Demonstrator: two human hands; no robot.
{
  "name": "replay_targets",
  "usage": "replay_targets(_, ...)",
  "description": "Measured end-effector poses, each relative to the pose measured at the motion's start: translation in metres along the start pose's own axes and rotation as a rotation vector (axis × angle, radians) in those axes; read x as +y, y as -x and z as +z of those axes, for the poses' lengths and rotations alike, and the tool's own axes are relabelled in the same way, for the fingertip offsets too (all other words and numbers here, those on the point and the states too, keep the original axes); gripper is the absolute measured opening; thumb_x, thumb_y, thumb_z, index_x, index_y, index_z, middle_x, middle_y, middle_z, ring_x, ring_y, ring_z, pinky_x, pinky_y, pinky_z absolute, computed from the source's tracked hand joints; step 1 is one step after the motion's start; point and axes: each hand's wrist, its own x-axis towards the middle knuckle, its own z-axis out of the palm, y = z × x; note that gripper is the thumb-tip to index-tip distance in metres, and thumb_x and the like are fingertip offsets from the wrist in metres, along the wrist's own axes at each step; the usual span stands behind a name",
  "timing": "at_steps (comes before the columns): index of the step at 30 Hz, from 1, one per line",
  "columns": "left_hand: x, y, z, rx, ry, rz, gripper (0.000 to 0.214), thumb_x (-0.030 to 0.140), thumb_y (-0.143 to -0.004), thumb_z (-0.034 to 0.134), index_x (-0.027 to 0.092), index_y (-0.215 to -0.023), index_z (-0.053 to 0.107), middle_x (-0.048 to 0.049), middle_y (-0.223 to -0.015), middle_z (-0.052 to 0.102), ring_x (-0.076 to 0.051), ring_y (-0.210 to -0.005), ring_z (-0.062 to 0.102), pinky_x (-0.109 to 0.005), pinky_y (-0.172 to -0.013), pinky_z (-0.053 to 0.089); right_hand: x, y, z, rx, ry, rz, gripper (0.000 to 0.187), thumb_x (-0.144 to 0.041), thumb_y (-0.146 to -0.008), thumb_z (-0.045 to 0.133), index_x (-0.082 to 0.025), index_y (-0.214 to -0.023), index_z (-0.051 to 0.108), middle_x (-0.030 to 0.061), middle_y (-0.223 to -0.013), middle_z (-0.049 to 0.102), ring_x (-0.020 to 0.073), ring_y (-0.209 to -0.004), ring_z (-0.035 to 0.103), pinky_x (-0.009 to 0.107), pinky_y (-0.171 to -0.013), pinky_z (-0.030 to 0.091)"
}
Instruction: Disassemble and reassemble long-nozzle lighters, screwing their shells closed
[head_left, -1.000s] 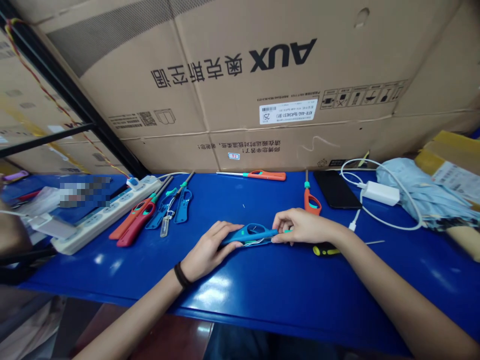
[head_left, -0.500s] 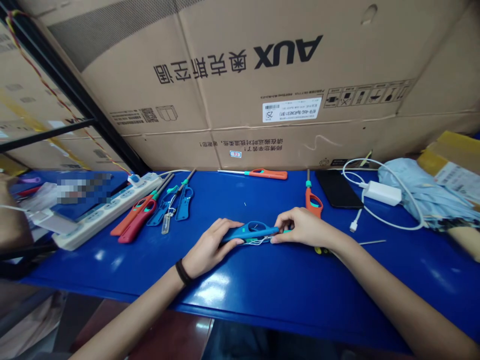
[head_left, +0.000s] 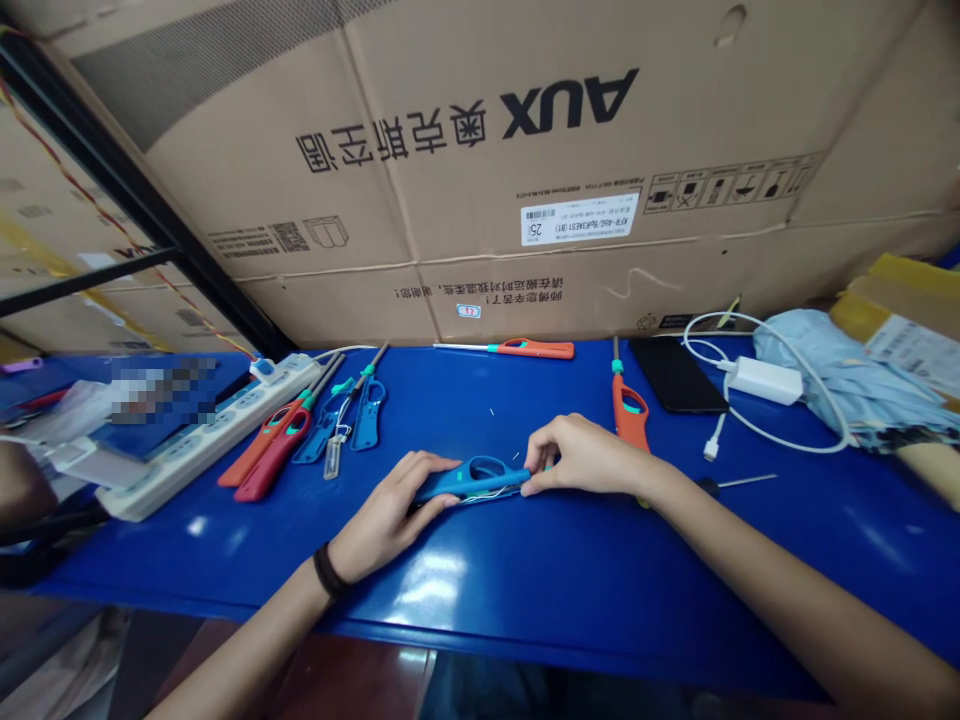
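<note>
A blue long-nosed lighter (head_left: 447,482), its casing partly apart with thin white wires along the near side, lies across both hands just over the blue table. My left hand (head_left: 384,518) is closed around its handle end at the left, thumb in front and fingers behind. At the other end, my right hand (head_left: 589,455) pinches the nose end between thumb and fingertips; a bit of green shows by the fingers. An orange lighter (head_left: 630,415) stands just behind my right hand, which hides its lower end. A screwdriver (head_left: 742,482) lies right of my right wrist, its handle partly hidden.
Orange and red lighters (head_left: 274,450) lie left beside a power strip (head_left: 217,420). An opened blue lighter (head_left: 367,415) is near them. Another orange lighter (head_left: 534,349) rests at the back before a large cardboard box (head_left: 465,200). A phone (head_left: 679,375) and white charger (head_left: 765,380) sit right.
Both hands have moved left and slightly toward me with the blue lighter between them. More of the screwdriver shows beside my right wrist. The camera view has shifted slightly.
</note>
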Motion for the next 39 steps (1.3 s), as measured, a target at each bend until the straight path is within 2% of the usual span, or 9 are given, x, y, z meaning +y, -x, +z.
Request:
replay_targets(12, -0.007, 0.015, -0.006, 0.015, 0.008, -0.022, 0.031, 0.031, -0.091, 0.052, 0.024, -0.121, 0.049, -0.0066, -0.113, 0.06, -0.021, -0.103, 0.058, -0.036, -0.09, 0.048, -0.002, -0.011, 0.013, -0.026, -0.098, -0.055, 0.027, -0.045, -0.059, 0.078, -0.02, -0.07, 0.07, -0.0003, -0.069, 0.069, 0.0165, -0.068, 0.062, 0.025, -0.06, 0.041)
replay_targets(16, -0.007, 0.015, -0.006, 0.01, 0.012, -0.024, 0.03, 0.031, -0.091, 0.051, 0.023, -0.12, 0.049, -0.0069, -0.113, 0.06, -0.021, -0.102, 0.058, -0.036, -0.089, 0.048, -0.003, -0.01, 0.017, 0.019, -0.039, -0.057, 0.028, -0.047, -0.063, 0.075, -0.02, -0.071, 0.07, 0.0001, -0.071, 0.067, 0.0162, -0.07, 0.059, 0.025, -0.058, 0.038)
replay_targets(22, -0.005, 0.015, -0.006, 0.012, -0.002, -0.038, 0.031, 0.034, -0.091, 0.051, 0.023, -0.12, 0.049, -0.007, -0.113, 0.06, -0.021, -0.102, 0.058, -0.037, -0.091, 0.047, -0.003, -0.007, 0.015, -0.016, -0.039, -0.038, 0.024, -0.044, -0.066, 0.074, -0.02, -0.069, 0.069, 0.0002, -0.073, 0.068, 0.0152, -0.068, 0.059, 0.025, -0.06, 0.04)
replay_targets(29, -0.007, 0.014, -0.005, 0.0, 0.012, -0.037, 0.03, 0.032, -0.092, 0.051, 0.023, -0.121, 0.048, -0.0056, -0.113, 0.059, -0.02, -0.105, 0.056, -0.035, -0.094, 0.045, -0.005, -0.002, 0.013, -0.021, 0.064, -0.067, 0.022, -0.044, -0.069, 0.071, -0.023, -0.068, 0.069, -0.0008, -0.073, 0.067, 0.0152, -0.069, 0.059, 0.026, -0.061, 0.038)
replay_targets(34, -0.006, 0.015, -0.006, -0.023, 0.029, -0.037, 0.03, 0.031, -0.092, 0.05, 0.024, -0.121, 0.047, -0.0055, -0.114, 0.058, -0.02, -0.105, 0.056, -0.034, -0.093, 0.045, -0.002, -0.001, 0.02, 0.09, 0.025, -0.059, 0.023, -0.043, -0.069, 0.072, -0.021, -0.073, 0.069, 0.0005, -0.076, 0.066, 0.0156, -0.07, 0.059, 0.026, -0.061, 0.04)
replay_targets(39, -0.006, 0.016, -0.005, -0.007, 0.001, -0.051, 0.031, 0.032, -0.092, 0.05, 0.023, -0.122, 0.045, -0.0062, -0.115, 0.057, -0.021, -0.107, 0.055, -0.036, -0.095, 0.044, -0.001, 0.003, 0.024, 0.119, -0.038, -0.13, 0.027, -0.043, -0.068, 0.074, -0.021, -0.082, 0.068, 0.001, -0.078, 0.065, 0.0151, -0.071, 0.06, 0.026, -0.064, 0.043)
